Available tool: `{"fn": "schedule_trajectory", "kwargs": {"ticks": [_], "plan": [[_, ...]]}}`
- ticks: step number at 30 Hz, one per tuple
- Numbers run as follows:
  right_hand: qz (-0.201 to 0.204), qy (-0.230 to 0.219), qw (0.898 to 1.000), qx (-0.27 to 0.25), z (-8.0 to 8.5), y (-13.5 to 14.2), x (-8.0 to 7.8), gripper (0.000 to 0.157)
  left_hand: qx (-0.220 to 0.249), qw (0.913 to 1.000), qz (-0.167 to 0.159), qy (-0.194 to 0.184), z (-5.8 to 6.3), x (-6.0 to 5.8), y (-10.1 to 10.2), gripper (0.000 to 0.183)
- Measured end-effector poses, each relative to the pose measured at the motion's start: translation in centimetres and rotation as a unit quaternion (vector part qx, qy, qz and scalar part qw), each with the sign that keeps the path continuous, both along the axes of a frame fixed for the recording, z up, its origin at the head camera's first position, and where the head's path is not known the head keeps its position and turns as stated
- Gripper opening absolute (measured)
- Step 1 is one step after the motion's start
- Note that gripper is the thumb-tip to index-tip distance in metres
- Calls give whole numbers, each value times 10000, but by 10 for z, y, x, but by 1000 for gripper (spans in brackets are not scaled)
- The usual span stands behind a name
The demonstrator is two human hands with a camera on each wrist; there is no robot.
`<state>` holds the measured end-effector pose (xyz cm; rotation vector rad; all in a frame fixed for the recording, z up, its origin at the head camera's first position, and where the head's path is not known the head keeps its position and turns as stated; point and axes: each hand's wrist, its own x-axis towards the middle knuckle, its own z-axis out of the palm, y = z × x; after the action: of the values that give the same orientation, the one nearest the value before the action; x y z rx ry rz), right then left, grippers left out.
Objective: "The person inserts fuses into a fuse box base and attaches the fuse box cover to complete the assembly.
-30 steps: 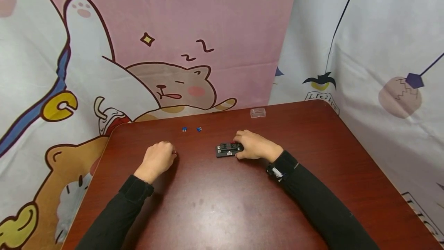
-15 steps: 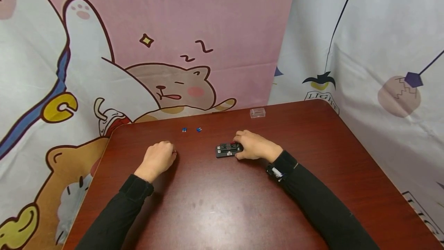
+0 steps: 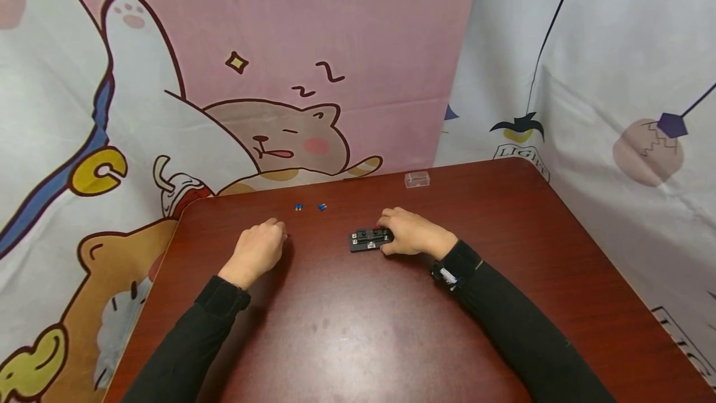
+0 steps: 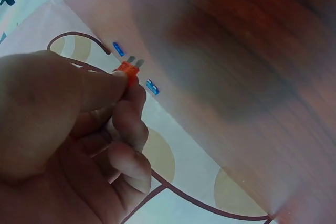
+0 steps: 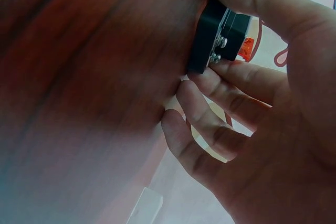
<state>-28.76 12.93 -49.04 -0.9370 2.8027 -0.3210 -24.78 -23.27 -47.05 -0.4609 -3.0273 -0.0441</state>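
My left hand (image 3: pixel 256 254) pinches an orange-red blade fuse (image 4: pixel 128 71) between thumb and index finger, its two metal prongs pointing outward. In the head view the back of that hand hides the fuse. My right hand (image 3: pixel 414 233) grips the right end of a black fuse block (image 3: pixel 366 240) lying on the table, thumb at the near side and fingers at the far side. An orange fuse (image 5: pixel 245 49) sticks out of the block in the right wrist view. Two blue blade fuses, a left one (image 3: pixel 299 207) and a right one (image 3: pixel 322 207), lie beyond my left hand.
A clear plastic cover (image 3: pixel 417 180) stands near the back edge of the brown table (image 3: pixel 347 316). Behind the table hangs a printed cartoon cloth (image 3: pixel 358 48), close to the far edge.
My left hand has turned slightly and shifted a little forward. The right hand and the fuse block keep their places, apart from a small shift of the head view.
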Motion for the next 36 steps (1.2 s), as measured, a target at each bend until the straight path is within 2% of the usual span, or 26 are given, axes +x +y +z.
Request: {"fn": "schedule_trajectory", "kwargs": {"ticks": [8, 16, 25, 30, 36], "plan": [[-6, 74, 10000, -3, -1, 0, 1, 56, 128, 9989, -285, 347, 3, -4, 16, 11], [-17, 43, 10000, 12, -1, 0, 1, 58, 163, 9972, -560, 471, 19, -5, 49, 15], [43, 61, 10000, 30, 1, 0, 1, 59, 123, 9905, -1213, 629, 31, -9, 88, 10], [97, 124, 9999, -39, 0, 0, 0, 58, -48, 9896, -1325, 561, 34, -10, 110, 7], [88, 186, 9997, -100, 0, -1, 0, 56, -262, 9870, -1493, 527, 30, -13, 127, 9]]}}
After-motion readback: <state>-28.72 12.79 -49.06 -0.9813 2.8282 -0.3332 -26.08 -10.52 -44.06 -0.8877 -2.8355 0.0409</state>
